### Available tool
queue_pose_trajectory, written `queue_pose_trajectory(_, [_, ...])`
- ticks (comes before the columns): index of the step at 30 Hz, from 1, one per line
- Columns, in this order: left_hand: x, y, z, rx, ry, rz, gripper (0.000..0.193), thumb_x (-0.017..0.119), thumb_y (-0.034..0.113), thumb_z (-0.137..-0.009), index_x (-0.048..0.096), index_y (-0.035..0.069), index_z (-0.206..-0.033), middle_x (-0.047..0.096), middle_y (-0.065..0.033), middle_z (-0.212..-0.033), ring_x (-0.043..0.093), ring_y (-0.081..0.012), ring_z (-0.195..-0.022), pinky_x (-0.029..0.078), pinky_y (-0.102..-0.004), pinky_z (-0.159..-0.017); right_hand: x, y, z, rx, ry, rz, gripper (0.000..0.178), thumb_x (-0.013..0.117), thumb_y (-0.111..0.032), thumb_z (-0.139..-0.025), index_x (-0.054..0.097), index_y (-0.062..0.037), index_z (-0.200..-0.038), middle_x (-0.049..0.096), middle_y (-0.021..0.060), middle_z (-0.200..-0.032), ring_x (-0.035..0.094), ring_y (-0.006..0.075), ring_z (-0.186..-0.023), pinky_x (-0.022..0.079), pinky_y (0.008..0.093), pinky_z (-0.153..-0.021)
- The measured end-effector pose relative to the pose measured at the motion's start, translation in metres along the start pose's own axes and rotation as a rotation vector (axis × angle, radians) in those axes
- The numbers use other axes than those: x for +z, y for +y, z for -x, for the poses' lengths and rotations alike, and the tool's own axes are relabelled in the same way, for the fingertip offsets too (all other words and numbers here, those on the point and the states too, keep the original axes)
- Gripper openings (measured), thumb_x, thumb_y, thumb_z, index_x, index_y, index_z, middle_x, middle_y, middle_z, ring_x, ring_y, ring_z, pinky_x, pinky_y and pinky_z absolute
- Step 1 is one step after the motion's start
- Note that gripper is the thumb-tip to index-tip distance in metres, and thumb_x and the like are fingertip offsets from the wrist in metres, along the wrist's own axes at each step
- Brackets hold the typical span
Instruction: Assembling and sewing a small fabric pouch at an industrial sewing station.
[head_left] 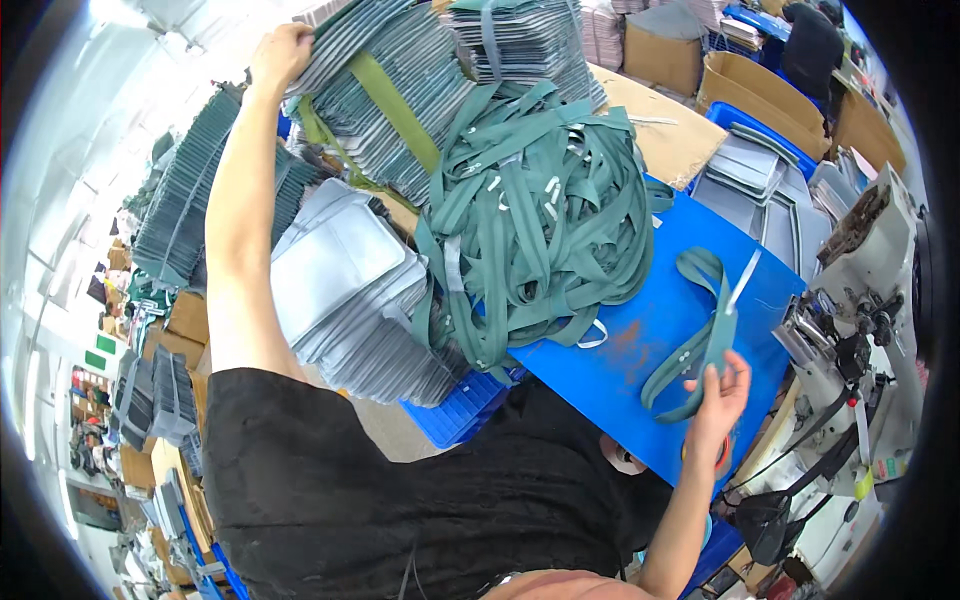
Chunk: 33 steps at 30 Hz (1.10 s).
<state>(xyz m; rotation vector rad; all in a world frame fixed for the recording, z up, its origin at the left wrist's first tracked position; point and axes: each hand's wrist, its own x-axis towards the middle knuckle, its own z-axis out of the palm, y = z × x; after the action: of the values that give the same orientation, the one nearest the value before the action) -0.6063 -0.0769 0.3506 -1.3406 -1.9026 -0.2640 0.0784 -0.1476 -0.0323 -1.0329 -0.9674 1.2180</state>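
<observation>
A looped green strap hangs over the blue tabletop at the near right, pinched at its lower end in the closed fingers of the right hand. Far to the left, the left hand reaches up and grips the top edge of a tall stack of grey fabric panels bound with an olive band. Between the hands lies a big tangled heap of green straps. An industrial sewing machine stands at the right edge.

Sewing workshop: industrial sewing machine, strap heap (green), cartons.
</observation>
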Motion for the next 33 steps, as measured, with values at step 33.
queue_pose_trajectory(33, [-0.122,0.509,0.136,1.573,-1.115,1.088,0.028,0.072,0.022,-0.095,0.06,-0.001,-0.086,0.06,-0.0105,-0.092,0.058,-0.0218,-0.087,0.043,-0.0357,-0.081,-0.004,-0.095,0.04,-0.332,-0.073,0.276,0.017,0.081,-0.012,-0.086,0.068,-0.0014,-0.091,0.068,0.0107,-0.101,0.063,0.0189,-0.087,0.051,0.0315,-0.077])
